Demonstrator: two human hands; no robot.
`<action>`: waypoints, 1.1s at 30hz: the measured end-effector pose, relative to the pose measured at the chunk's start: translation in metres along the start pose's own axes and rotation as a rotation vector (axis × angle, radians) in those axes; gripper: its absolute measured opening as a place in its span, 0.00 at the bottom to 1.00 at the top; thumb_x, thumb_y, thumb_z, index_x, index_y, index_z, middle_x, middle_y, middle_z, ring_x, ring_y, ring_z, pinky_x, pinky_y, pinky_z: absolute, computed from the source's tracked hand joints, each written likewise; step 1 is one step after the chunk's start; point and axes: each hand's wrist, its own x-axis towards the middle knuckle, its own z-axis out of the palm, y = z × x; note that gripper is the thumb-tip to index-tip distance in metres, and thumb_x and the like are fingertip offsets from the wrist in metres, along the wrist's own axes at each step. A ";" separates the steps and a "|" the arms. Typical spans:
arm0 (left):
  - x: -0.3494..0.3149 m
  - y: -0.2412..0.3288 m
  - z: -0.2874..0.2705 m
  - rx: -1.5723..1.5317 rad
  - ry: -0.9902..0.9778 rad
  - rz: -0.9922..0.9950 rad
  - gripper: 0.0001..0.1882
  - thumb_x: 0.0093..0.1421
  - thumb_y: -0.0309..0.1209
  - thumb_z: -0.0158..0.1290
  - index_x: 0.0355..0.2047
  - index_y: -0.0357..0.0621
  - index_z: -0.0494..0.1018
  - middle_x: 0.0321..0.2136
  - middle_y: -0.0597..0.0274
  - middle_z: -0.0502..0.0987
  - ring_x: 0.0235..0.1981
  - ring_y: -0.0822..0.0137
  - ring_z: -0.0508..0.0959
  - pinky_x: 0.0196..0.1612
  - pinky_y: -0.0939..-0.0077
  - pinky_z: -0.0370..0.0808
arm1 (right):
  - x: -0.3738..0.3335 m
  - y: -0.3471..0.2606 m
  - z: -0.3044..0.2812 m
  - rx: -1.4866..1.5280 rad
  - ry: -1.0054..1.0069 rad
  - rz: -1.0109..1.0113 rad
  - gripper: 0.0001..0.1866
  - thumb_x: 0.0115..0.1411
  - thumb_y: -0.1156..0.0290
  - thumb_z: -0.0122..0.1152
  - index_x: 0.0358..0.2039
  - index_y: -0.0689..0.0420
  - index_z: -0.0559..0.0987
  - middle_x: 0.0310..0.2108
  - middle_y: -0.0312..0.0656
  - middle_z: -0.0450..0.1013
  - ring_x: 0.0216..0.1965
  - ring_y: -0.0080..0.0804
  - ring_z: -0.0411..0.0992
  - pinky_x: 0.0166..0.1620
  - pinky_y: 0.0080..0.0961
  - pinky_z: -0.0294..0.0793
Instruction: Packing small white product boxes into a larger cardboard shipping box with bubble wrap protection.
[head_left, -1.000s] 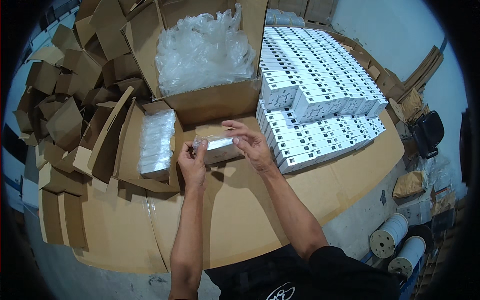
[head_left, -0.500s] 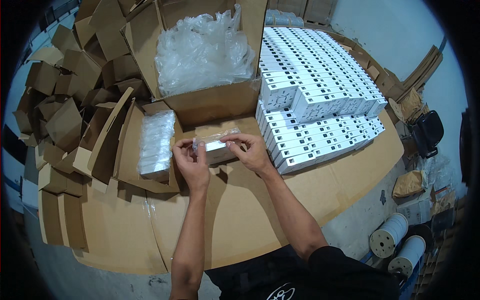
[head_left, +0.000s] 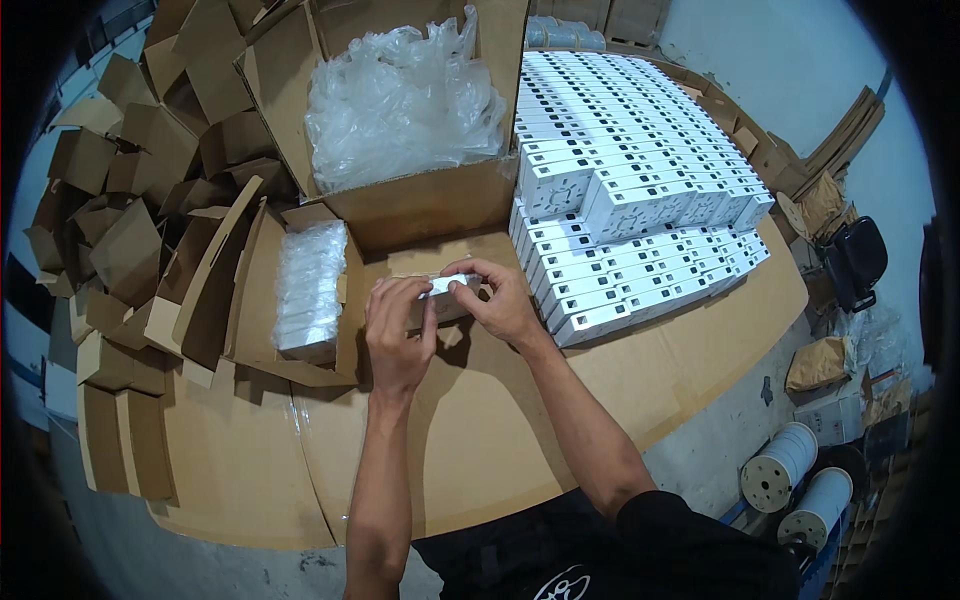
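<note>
Between my two hands sits a small white box (head_left: 443, 288), its side toward me partly hidden by fingers. My left hand (head_left: 398, 335) grips its left end, fingers bent over the top edge. At the right end, my right hand (head_left: 500, 300) pinches it with thumb and forefinger. Left of my hands stands an open cardboard carton (head_left: 240, 310), and in it is a row of white boxes in clear plastic (head_left: 310, 285). Behind the hands, a larger open carton (head_left: 430, 205) bears a heap of clear plastic bags (head_left: 405, 110).
Stacked white boxes (head_left: 640, 205) fill the table's right side. Open empty cartons (head_left: 130, 230) pile up at the left. The table is covered with cardboard (head_left: 480, 440). Cable spools (head_left: 778, 468) and a black chair (head_left: 855, 265) stand on the floor at right.
My left hand has moved right and its fingers now fold over the box top. The clear plastic that stood up above the box is no longer seen there.
</note>
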 end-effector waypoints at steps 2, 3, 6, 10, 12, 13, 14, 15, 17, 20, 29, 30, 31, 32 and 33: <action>0.000 -0.001 -0.002 -0.190 -0.050 -0.182 0.14 0.55 0.19 0.61 0.42 0.41 0.77 0.43 0.57 0.81 0.48 0.56 0.79 0.56 0.62 0.74 | -0.001 0.001 -0.001 0.005 -0.002 0.044 0.09 0.62 0.75 0.63 0.42 0.61 0.83 0.39 0.35 0.80 0.38 0.19 0.73 0.42 0.18 0.72; -0.001 -0.002 -0.003 -0.190 -0.051 -0.182 0.14 0.55 0.19 0.61 0.42 0.41 0.77 0.43 0.57 0.81 0.48 0.56 0.79 0.56 0.62 0.74 | -0.001 0.002 -0.001 0.011 -0.007 0.089 0.09 0.62 0.74 0.63 0.42 0.61 0.82 0.40 0.35 0.80 0.39 0.20 0.74 0.43 0.19 0.72; -0.006 -0.011 0.001 -0.420 -0.080 -0.399 0.14 0.57 0.17 0.61 0.43 0.38 0.76 0.43 0.57 0.81 0.46 0.62 0.80 0.53 0.71 0.75 | 0.001 0.000 -0.004 -0.062 -0.010 0.030 0.10 0.62 0.74 0.63 0.43 0.60 0.82 0.43 0.38 0.80 0.45 0.27 0.75 0.48 0.26 0.72; -0.009 -0.022 0.004 -0.688 -0.077 -0.569 0.14 0.60 0.18 0.61 0.46 0.37 0.74 0.44 0.59 0.80 0.46 0.70 0.78 0.52 0.76 0.74 | 0.003 -0.009 -0.010 -0.256 0.002 -0.194 0.11 0.61 0.74 0.63 0.45 0.59 0.82 0.46 0.43 0.79 0.50 0.38 0.74 0.53 0.34 0.72; -0.009 -0.023 0.004 -0.709 -0.081 -0.576 0.15 0.60 0.18 0.61 0.47 0.36 0.74 0.44 0.59 0.80 0.46 0.72 0.78 0.52 0.76 0.75 | 0.003 -0.013 -0.013 -0.467 -0.072 -0.284 0.14 0.59 0.74 0.64 0.46 0.58 0.82 0.45 0.47 0.78 0.51 0.47 0.73 0.54 0.39 0.71; -0.009 -0.023 0.004 -0.716 -0.091 -0.588 0.16 0.60 0.18 0.61 0.48 0.37 0.73 0.44 0.60 0.80 0.46 0.72 0.78 0.51 0.77 0.75 | 0.003 -0.015 -0.013 -0.463 -0.074 -0.287 0.14 0.59 0.74 0.64 0.46 0.58 0.82 0.45 0.47 0.78 0.51 0.47 0.73 0.54 0.39 0.71; -0.008 -0.023 0.005 -0.728 -0.106 -0.600 0.17 0.60 0.19 0.61 0.49 0.37 0.73 0.43 0.60 0.80 0.46 0.72 0.78 0.51 0.78 0.75 | 0.002 -0.020 -0.014 -0.580 -0.107 -0.270 0.15 0.59 0.73 0.65 0.47 0.57 0.82 0.44 0.48 0.78 0.49 0.47 0.72 0.54 0.39 0.71; -0.008 -0.023 0.005 -0.729 -0.107 -0.599 0.17 0.60 0.19 0.61 0.49 0.37 0.73 0.43 0.60 0.80 0.46 0.72 0.78 0.51 0.78 0.75 | 0.002 -0.026 -0.014 -0.697 -0.140 -0.253 0.16 0.58 0.73 0.65 0.47 0.57 0.82 0.43 0.48 0.78 0.48 0.48 0.72 0.54 0.40 0.70; -0.007 -0.020 0.004 -0.734 -0.129 -0.624 0.17 0.61 0.19 0.61 0.50 0.38 0.72 0.42 0.62 0.79 0.45 0.72 0.77 0.50 0.78 0.75 | 0.006 -0.038 -0.013 -0.781 -0.205 -0.246 0.16 0.58 0.73 0.66 0.48 0.57 0.81 0.42 0.47 0.78 0.48 0.47 0.72 0.54 0.41 0.70; -0.009 -0.021 0.005 -0.735 -0.135 -0.640 0.18 0.61 0.20 0.61 0.50 0.39 0.72 0.41 0.63 0.78 0.45 0.73 0.77 0.49 0.79 0.75 | 0.019 -0.045 -0.010 -0.920 -0.336 -0.249 0.16 0.57 0.73 0.66 0.47 0.58 0.81 0.41 0.47 0.79 0.47 0.46 0.72 0.53 0.41 0.70; -0.036 -0.019 0.009 -0.212 -0.131 -0.523 0.31 0.59 0.25 0.63 0.61 0.36 0.64 0.52 0.46 0.76 0.52 0.52 0.78 0.56 0.63 0.73 | 0.017 -0.044 -0.012 -0.898 -0.302 -0.239 0.15 0.56 0.77 0.65 0.45 0.60 0.80 0.39 0.51 0.78 0.47 0.52 0.72 0.53 0.44 0.71; -0.040 -0.016 0.007 -0.203 -0.130 -0.522 0.31 0.59 0.25 0.63 0.61 0.36 0.64 0.52 0.46 0.76 0.52 0.52 0.78 0.56 0.63 0.73 | 0.015 -0.040 -0.013 -0.860 -0.187 -0.258 0.15 0.56 0.78 0.65 0.46 0.60 0.80 0.39 0.52 0.78 0.47 0.53 0.72 0.52 0.45 0.71; -0.045 -0.013 0.005 -0.137 -0.172 -0.512 0.32 0.59 0.27 0.62 0.62 0.34 0.63 0.55 0.42 0.73 0.56 0.48 0.74 0.60 0.59 0.70 | 0.017 -0.033 -0.014 -0.828 -0.133 -0.291 0.16 0.55 0.78 0.66 0.46 0.60 0.80 0.40 0.53 0.78 0.46 0.54 0.71 0.51 0.45 0.71; -0.052 -0.011 0.001 -0.065 -0.213 -0.507 0.34 0.58 0.28 0.62 0.62 0.32 0.62 0.58 0.39 0.71 0.60 0.43 0.71 0.64 0.56 0.66 | 0.017 -0.037 -0.014 -0.813 -0.141 -0.297 0.16 0.55 0.78 0.66 0.46 0.60 0.80 0.40 0.53 0.78 0.46 0.54 0.71 0.51 0.45 0.71; -0.056 -0.005 -0.004 0.029 -0.306 -0.495 0.32 0.60 0.29 0.59 0.61 0.29 0.62 0.62 0.38 0.66 0.65 0.42 0.64 0.68 0.54 0.60 | 0.017 -0.045 -0.014 -0.758 -0.097 -0.258 0.16 0.55 0.78 0.66 0.45 0.61 0.80 0.40 0.54 0.78 0.45 0.54 0.71 0.50 0.44 0.71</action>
